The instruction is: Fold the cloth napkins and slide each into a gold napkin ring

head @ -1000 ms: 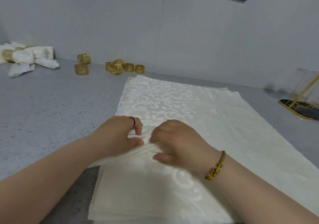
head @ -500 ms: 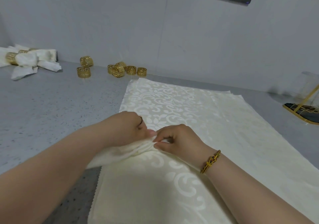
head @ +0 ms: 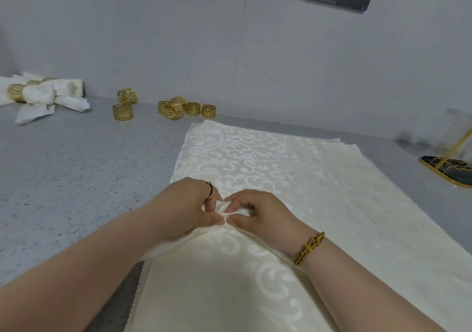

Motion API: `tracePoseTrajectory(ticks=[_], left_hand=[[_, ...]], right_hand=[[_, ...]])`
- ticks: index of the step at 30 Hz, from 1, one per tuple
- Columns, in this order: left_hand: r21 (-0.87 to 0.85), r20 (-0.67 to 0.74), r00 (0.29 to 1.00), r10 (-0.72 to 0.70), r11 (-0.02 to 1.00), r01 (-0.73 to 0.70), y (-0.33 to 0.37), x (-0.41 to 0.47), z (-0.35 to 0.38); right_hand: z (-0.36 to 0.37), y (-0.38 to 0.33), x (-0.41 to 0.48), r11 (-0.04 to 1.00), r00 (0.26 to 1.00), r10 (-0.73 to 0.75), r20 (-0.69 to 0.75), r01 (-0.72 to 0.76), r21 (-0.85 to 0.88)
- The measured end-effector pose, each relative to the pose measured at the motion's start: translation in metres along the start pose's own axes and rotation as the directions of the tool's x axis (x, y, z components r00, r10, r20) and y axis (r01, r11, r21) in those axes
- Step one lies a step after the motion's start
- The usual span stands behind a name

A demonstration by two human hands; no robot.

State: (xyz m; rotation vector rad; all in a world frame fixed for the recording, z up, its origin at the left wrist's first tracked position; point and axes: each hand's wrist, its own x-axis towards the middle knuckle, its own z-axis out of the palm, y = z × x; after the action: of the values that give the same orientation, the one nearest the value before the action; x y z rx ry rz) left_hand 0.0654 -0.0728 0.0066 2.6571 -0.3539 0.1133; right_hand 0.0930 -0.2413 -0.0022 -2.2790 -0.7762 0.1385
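Pinching pleats: left hand point(head: 186, 205) and right hand point(head: 258, 213) both nip top napkin point(head: 255, 158). Finished bundles point(head: 38, 94) at 10 o'clock; loose rings point(head: 176, 108) at 12 o'clock unused.

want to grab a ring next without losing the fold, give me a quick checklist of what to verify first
1. Pinch of the left hand on the gathered middle of the top cream damask cloth napkin: ok.
2. Pinch of the right hand on the same gather: ok.
3. Napkin gathered along its whole length: not ok, its far part looks flat.
4. Only one napkin of the stack taken: cannot tell.
5. Loose gold fretwork napkin rings standing free near the wall: ok.
6. A hand free to fetch a ring: not ok, both hold the cloth.
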Motion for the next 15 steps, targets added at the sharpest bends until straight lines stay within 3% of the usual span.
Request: tracePoseTrajectory(ticks=[6, 12, 15], left_hand=[[0.182, -0.046, 0.999, 0.026, 0.983, -0.017, 0.007, 0.007, 0.001], [0.019, -0.124, 0.992, -0.018, 1.000, 0.020, 0.007, 0.003, 0.010], [0.111, -0.110, 0.994, 0.023, 0.994, -0.011, 0.006, 0.003, 0.015]], right_hand=[[0.002, -0.004, 0.004, 0.984, 0.994, -0.070, -0.079, 0.056, -0.167], [0.003, -0.002, 0.003, 0.989, 0.991, -0.066, -0.114, 0.050, -0.138], [0.003, 0.000, 0.003, 0.995, 0.989, -0.044, -0.144, 0.029, -0.099]])
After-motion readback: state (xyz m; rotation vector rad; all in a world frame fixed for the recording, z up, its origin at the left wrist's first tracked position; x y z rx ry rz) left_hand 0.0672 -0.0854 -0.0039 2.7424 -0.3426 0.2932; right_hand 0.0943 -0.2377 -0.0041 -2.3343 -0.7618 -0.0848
